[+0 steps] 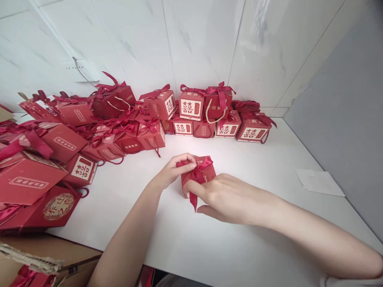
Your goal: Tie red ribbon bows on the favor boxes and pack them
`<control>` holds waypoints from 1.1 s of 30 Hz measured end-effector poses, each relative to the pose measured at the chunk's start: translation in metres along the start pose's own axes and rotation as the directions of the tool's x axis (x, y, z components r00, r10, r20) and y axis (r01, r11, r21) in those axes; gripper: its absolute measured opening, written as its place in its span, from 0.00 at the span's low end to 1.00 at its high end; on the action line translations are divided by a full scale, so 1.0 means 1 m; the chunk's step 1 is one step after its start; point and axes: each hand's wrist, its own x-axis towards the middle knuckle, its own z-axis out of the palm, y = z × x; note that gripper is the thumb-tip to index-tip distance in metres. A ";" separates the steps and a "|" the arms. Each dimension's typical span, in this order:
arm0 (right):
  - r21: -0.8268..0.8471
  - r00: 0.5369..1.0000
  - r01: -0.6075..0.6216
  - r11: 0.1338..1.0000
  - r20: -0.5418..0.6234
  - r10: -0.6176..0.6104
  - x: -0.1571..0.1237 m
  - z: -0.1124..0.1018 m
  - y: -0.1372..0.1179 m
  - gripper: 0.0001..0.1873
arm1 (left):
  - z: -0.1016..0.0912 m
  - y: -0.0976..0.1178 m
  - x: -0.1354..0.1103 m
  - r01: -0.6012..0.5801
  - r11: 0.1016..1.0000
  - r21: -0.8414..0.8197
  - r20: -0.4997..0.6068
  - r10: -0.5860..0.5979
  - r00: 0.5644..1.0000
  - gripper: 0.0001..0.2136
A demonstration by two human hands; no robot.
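Note:
A small red gift box (213,170) with gold characters stands on the white table in front of me. A dark pink satin ribbon (206,162) is tied in a bow across its top. My left hand (178,169) is closed at the box's left side, thumb and fingers pinching a loop of the bow. From the right, my right hand (221,197) reaches over the front of the box, its index finger bent onto the ribbon. One ribbon tail (194,202) hangs down below that finger. The right hand's other fingertips are hidden behind it.
Similar red ribboned boxes (190,106) are stacked along the tiled wall, and more boxes (32,179) pile up at the left. An open cardboard carton (68,249) sits at the lower left. White paper (319,182) lies at right beside a grey panel (344,107).

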 end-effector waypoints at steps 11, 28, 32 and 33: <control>-0.308 0.885 0.112 0.945 -0.402 -0.236 0.013 0.018 0.017 0.13 | 0.002 -0.004 0.003 -0.048 0.998 0.039 -0.024 0.049 0.998 0.10; -0.183 0.941 0.340 0.922 0.059 -0.335 -0.002 0.014 -0.018 0.12 | 0.001 0.002 -0.001 0.024 0.998 0.064 -0.023 -0.023 0.999 0.16; -0.197 0.956 0.250 0.948 -0.104 -0.273 -0.008 -0.004 -0.005 0.15 | -0.009 0.012 -0.011 0.033 0.990 0.136 0.094 -0.046 0.995 0.42; -0.199 0.961 0.200 0.959 -0.153 -0.232 -0.010 -0.010 0.000 0.15 | -0.011 0.014 -0.014 0.021 0.983 0.182 0.112 -0.042 0.993 0.48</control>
